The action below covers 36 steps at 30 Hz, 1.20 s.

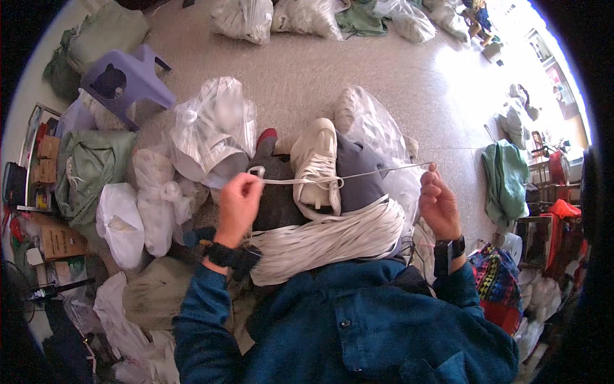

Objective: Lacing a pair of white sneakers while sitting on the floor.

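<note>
A cream lace-up shoe (318, 160) rests across my legs with its toe pointing away from me. Its white shoelace (377, 171) is drawn out to both sides over the tongue opening. My left hand (239, 203) grips the left part of the lace, where a small loop stands above the fingers. On the other side, my right hand (439, 203) pinches the far end of the lace, which runs taut and thin from the shoe. A thick bundle of loose white laces (332, 240) lies over my lap, nearer than the shoe.
Clear plastic bags (214, 125) with pale contents stand to the left, beside a purple plastic stool (125, 80). Another clear bag (377, 131) lies just right of the shoe. Filled sacks (307, 16) line the far side. A green bag (505, 179) sits at the right.
</note>
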### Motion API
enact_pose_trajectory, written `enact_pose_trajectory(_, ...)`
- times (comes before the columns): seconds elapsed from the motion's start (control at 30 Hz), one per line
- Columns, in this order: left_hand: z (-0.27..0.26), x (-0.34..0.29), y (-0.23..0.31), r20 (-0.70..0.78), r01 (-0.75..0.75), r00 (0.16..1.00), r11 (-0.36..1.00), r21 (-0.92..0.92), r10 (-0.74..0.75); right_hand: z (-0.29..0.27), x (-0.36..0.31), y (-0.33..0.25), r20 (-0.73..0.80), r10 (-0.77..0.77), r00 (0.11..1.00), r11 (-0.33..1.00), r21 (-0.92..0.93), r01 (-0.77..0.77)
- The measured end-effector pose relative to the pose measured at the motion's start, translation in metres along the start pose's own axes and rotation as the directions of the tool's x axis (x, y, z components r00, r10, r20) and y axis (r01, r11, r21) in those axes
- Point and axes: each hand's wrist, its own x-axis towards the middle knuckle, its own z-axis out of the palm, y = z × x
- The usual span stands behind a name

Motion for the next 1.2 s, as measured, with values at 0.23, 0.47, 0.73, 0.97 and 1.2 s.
enact_pose_trajectory(0.23, 0.055, 0.000, 0.020, 0.137, 0.282, 0.959, 0.810, -0.514, -0.247, -0.009, 0.011, 0.032, -0.086, 0.146, 0.985, 0.988, -0.044, -0.150)
enact_pose_trajectory(0.47, 0.056, 0.005, 0.017, 0.179, 0.197, 0.974, 0.902, -0.383, -0.137, 0.003, 0.016, 0.046, -0.215, 0.183, 0.959, 0.981, -0.028, -0.193)
enact_pose_trajectory(0.73, 0.055, 0.002, 0.018, 0.034, -0.061, 0.997, 0.989, -0.137, 0.066, 0.010, 0.029, 0.035, -0.133, 0.012, 0.991, 0.938, -0.341, -0.058)
enact_pose_trajectory(0.97, 0.060, -0.008, 0.037, 0.031, -0.215, 0.976, 0.974, 0.065, 0.214, 0.020, 0.041, 0.047, -0.155, -0.135, 0.979, 0.716, -0.698, -0.011)
enact_pose_trajectory(1.2, 0.062, -0.036, 0.061, -0.019, -0.085, 0.996, 0.976, 0.199, 0.091, 0.002, 0.054, 0.103, 0.128, -0.098, 0.987, 0.285, -0.946, 0.151)
